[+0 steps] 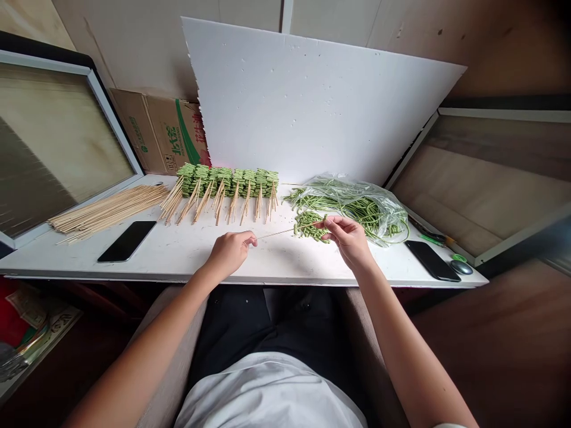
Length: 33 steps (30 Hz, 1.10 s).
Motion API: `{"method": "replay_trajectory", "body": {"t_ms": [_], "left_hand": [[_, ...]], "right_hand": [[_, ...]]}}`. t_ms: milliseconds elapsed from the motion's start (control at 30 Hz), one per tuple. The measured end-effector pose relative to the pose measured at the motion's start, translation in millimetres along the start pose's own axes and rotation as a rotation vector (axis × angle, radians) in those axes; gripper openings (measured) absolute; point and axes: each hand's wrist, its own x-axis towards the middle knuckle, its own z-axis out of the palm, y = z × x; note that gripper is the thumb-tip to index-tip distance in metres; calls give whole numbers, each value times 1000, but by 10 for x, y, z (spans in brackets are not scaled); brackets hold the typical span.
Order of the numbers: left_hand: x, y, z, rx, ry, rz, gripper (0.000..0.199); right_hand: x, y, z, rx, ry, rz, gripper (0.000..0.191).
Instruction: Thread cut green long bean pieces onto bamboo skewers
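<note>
Quick rundown of our bench, folks. Our L grip (pixel 229 252) is pinched narrow on the blunt end of a thin bamboo skewer (pixel 281 232), thumb + fingers closed on it, hovering just above the white tabletop (pixel 178 258). From there the skewer runs right and slightly upward to our R grip (pixel 348 239), whose fingers (pixel 332 224) are bunched narrow at the pointed end, right next to a small heap of cut green long beans (pixel 307 226). The heap sits on the tabletop just left of the R grip, under the skewer. Can't tell if the R grip has the skewer tip or a bean piece pinched, since the fingers hide that bit.

Beyond both grips, there's a neat row of finished skewers (pixel 227 181) w/ folded beans threaded on, laid side by side, points facing us. Left of the L grip, we've got a loose bundle of bare skewers (pixel 107 209) and a black phone (pixel 127 241). Just beyond and right of the R grip is a clear plastic bag (pixel 352 205) full of long beans, some spilling out at the left end. Further right: a 2nd black phone (pixel 432 260) and a small tool w/ a green handle (pixel 435 239), too small to ID tbh. At the back, a white foam board (pixel 312 101) leans up behind the tabletop, w/ a cardboard box (pixel 160 134) left of it.
</note>
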Motion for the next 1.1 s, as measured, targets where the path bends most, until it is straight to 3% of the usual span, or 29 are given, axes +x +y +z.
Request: {"method": "replay_trajectory", "body": {"t_ms": [167,333,567,800,933,1100], "left_hand": [[13,-22,21,-155,127,94,21],[-6,-12,16,-67,228,100,22],[-15,-33,4,-25,152,87,36],[-28,-1,50,-101,38,50,31],[-26,-11,80,-133,34,42,30],[-27,67,38,-194,-70,61,30]], "right_hand": [[26,35,7,10,112,-12,29],[37,89,15,10,109,-23,27],[-6,209,124,-6,65,-98,24],[-43,183,200,-59,26,-132,26],[-54,157,220,-64,11,-124,30],[-38,173,192,-45,63,-121,27]]}}
